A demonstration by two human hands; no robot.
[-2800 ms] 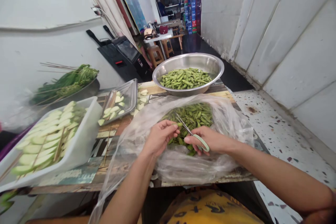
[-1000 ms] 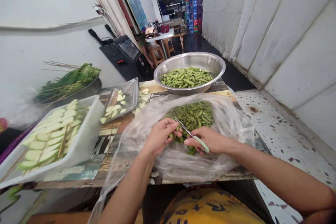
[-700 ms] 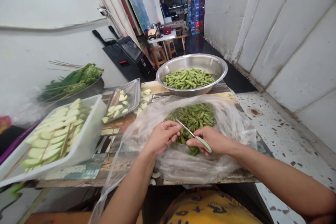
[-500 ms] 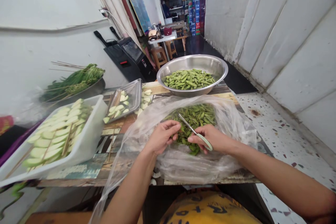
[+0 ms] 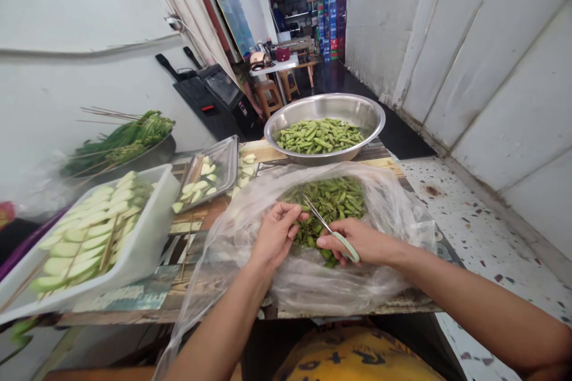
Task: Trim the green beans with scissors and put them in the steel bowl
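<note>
My right hand [image 5: 355, 241] is closed round the pale green handles of a pair of scissors [image 5: 319, 212], whose metal blades point up and left. My left hand [image 5: 277, 231] is pinched beside the blade tips; what its fingertips hold, if anything, is too small to make out. Both hands are over a clear plastic bag [image 5: 393, 208], spread open on the table, with green pods [image 5: 342, 196] inside. Behind the bag stands a wide steel bowl [image 5: 330, 101] with more green pods [image 5: 322, 136] in it.
At the left, a white tub [image 5: 154, 238] holds skewered pale green slices [image 5: 84, 244]. Near it are a metal tray [image 5: 230, 164] with cut pieces and sticks, and a bowl of leafy greens [image 5: 120, 140]. A black machine [image 5: 214, 95] stands behind the table.
The scissor blades have parted slightly in my right hand. The whole view has shifted a little, and my left hand stays pinched near the blades.
</note>
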